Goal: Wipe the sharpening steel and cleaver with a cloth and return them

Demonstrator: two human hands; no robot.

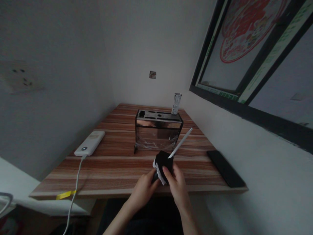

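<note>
Box (156, 129) behind white strip (180, 143), power bank (91, 143), phone (226, 168)

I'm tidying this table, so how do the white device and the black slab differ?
The white device looks thicker; the black slab looks thinner. The white device has a cable attached; the black slab shows none. On the table, the white device lies left, the black slab right. Both lie flat.

We observed the person's left hand (144, 186) and right hand (178, 181), both bare, and bare forearms (187, 212); over the lap we noted dark, nearly black clothing (154, 219), its details lost in shadow.
</note>
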